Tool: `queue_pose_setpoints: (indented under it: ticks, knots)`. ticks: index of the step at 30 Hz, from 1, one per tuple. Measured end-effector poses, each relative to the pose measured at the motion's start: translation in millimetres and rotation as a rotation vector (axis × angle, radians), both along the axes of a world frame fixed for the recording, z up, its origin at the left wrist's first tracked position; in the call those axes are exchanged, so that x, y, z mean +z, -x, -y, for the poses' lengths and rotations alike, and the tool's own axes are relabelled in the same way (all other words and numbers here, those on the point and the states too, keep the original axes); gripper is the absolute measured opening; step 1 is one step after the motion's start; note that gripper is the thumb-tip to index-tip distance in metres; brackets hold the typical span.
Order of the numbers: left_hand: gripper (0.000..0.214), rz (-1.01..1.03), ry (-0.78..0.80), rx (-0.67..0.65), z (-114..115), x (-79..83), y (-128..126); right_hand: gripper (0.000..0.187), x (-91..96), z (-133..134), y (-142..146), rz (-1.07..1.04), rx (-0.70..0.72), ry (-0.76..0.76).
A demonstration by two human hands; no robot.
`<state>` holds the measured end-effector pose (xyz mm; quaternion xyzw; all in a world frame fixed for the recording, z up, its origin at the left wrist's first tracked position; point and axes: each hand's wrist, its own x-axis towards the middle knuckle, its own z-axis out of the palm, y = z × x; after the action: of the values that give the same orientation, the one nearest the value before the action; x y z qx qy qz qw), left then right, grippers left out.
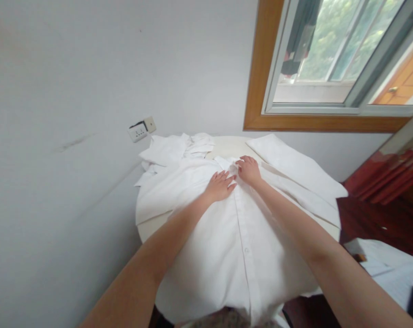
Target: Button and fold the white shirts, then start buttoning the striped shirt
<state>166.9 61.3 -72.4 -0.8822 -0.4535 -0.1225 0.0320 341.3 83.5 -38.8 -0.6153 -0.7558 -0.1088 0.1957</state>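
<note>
White shirt [209, 246]: one, spread button-side up on the round table [148, 230], its placket running toward you. Your two hands meet near the collar. Your left hand [220, 186] lies open, palm flat on the cloth. Your right hand [249, 171] curls its fingers at the placket's top; whether it pinches the fabric cannot be told. The table also bears one heap of white garments [179, 150], far left, and one folded white cloth [291, 164], right.

No lettering, label, brand, number or sign can be read anywhere in this view.
</note>
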Motion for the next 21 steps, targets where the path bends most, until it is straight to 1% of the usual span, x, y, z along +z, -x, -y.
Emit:
queue_pose_setpoints:
  ticks: [3,5,7,8,10,13,15,17,19,21]
  knots:
    - [0.047,-0.01,-0.012,-0.006,0,-0.4,0,0.041,-5.5,24,12,0.003,0.01,0.152]
    - [0.044,-0.001,-0.047,-0.013,2,0.8,0,0.045,-14.3,37,17,-0.021,-0.014,0.286]
    - [0.038,0.033,-0.094,-0.024,7,4.3,0,0.048,-23.7,47,19,-0.054,-0.039,0.355]
    - [0.035,0.057,-0.116,-0.021,10,6.8,1,0.05,-27.8,50,19,-0.068,-0.05,0.347]
    - [0.028,0.095,-0.155,0.0,19,12.9,2,0.051,-33.7,55,21,-0.084,-0.062,0.282]
    - [0.026,0.102,-0.229,0.025,30,24.2,11,0.051,-36.5,60,23,-0.09,-0.065,0.205]
    - [0.03,0.113,-0.298,0.041,34,33.8,25,0.051,-35.9,61,25,-0.09,-0.063,0.192]
    - [0.032,0.172,-0.374,0.119,33,45.1,47,0.051,-34.9,62,26,-0.091,-0.063,0.192]
    - [0.031,0.274,-0.449,0.268,28,55.9,76,0.051,-34.4,62,26,-0.092,-0.061,0.188]
    - [0.031,0.366,-0.504,0.431,19,62.9,109,0.051,-34.4,63,26,-0.093,-0.064,0.185]
